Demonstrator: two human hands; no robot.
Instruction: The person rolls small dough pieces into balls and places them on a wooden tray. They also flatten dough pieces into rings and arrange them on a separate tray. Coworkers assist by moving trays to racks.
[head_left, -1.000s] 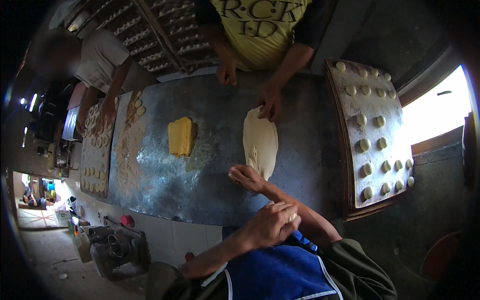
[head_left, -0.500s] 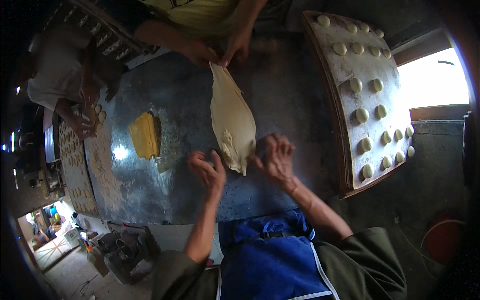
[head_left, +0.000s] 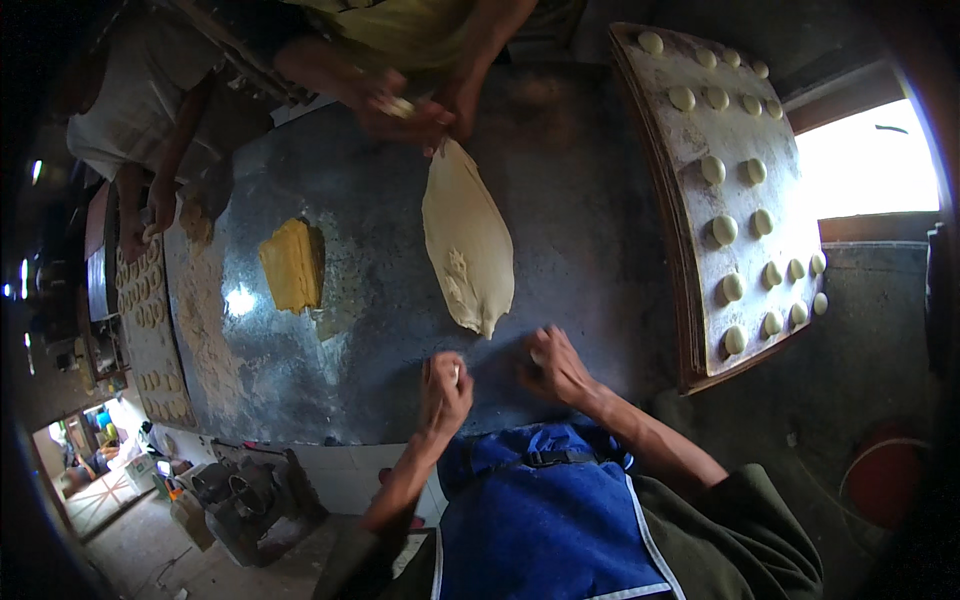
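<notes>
A long flat sheet of pale dough point(head_left: 468, 240) lies on the dark metal worktop point(head_left: 580, 220), wrinkled near its near end. A folded yellow slab point(head_left: 288, 267) rests left of it. My left hand point(head_left: 446, 395) is closed on a small pale lump below the dough's near end. My right hand point(head_left: 560, 370), lower right of the sheet, is also curled closed on a small pale lump, mostly hidden by the fingers. Both sit near the worktop's front edge, apart from the sheet. The hands of a person opposite point(head_left: 415, 115) are at the sheet's far tip, holding something pale.
Stacked trays point(head_left: 690, 200) with several dough rounds stand along the right. At the left, another person point(head_left: 130, 130) handles small pieces beside a tray of dough shapes point(head_left: 145, 300). Dark machinery point(head_left: 240, 500) sits on the lower-left floor. A red container point(head_left: 880, 480) is at lower right.
In the last half second my hands have drawn back from the dough's near end and closed from open. The far person's hands and the sheet's far tip have shifted slightly toward me.
</notes>
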